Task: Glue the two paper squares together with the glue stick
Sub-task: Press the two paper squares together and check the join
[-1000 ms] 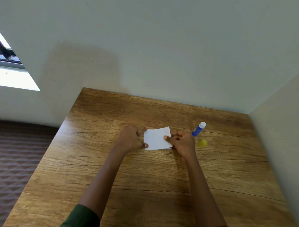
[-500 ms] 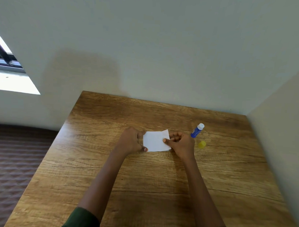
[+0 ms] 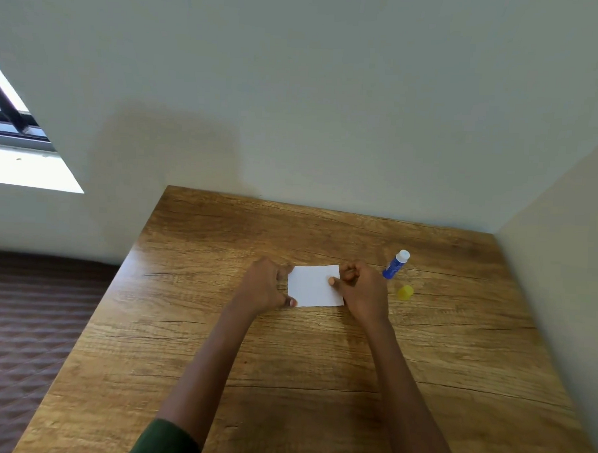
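Paper (image 3: 314, 286) lies on table (image 3: 216, 359), left hand (image 3: 264, 288) and right hand (image 3: 365, 292) each pinching an edge

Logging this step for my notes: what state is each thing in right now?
paper: flat on the table, held at both side edges.
glue stick: uncapped, lying on its side.
yellow cap: off, on the table beside the glue stick.
left hand: fingers curled at the paper's left edge.
right hand: thumb on the paper, fingers curled.
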`<state>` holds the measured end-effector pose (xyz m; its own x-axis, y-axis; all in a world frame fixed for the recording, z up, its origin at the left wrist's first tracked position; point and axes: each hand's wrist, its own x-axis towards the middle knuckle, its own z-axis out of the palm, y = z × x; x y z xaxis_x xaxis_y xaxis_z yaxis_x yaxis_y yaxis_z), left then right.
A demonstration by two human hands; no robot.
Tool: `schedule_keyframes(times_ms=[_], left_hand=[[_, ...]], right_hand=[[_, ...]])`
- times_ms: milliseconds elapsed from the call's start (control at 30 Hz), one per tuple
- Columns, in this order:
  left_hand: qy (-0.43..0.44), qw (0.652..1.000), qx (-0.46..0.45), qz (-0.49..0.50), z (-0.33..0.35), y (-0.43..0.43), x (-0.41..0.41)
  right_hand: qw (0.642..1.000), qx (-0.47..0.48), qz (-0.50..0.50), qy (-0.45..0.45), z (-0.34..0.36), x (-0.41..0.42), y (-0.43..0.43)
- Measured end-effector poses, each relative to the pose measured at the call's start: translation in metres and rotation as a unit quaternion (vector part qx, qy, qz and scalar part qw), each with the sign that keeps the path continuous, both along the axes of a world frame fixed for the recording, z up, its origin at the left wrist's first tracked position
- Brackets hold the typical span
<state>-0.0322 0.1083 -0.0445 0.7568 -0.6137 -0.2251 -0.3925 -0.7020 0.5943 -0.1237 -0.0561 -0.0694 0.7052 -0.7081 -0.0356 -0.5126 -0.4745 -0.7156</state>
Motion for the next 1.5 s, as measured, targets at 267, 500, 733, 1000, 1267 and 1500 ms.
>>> schedule_keyframes(times_ms=[267, 500, 733, 1000, 1267, 1500], left_hand=[[0.001, 1.000, 0.004, 0.004, -0.003, 0.000, 0.000], [0.003, 1.000, 0.002, 0.004, -0.004, 0.000, 0.001], [0.014, 1.000, 0.001, 0.002, -0.007, 0.000, 0.002], [0.010, 1.000, 0.012, -0.004, -0.011, 0.001, 0.004], [0.002, 0.999, 0.030, -0.011, -0.012, 0.002, 0.004], [0.005, 1.000, -0.023, -0.005, -0.015, 0.006, 0.005]], right_hand=[[0.995, -0.062, 0.043, 0.071, 0.003, 0.014, 0.000], [0.996, -0.011, 0.050, 0.068, 0.007, 0.019, -0.003], [0.998, 0.001, 0.060, 0.035, 0.011, 0.021, -0.004], [0.992, 0.117, 0.041, -0.033, 0.019, 0.019, -0.005], [0.987, 0.150, 0.004, -0.054, 0.010, 0.021, -0.006], [0.980, 0.169, -0.032, -0.099, 0.011, 0.018, -0.005]])
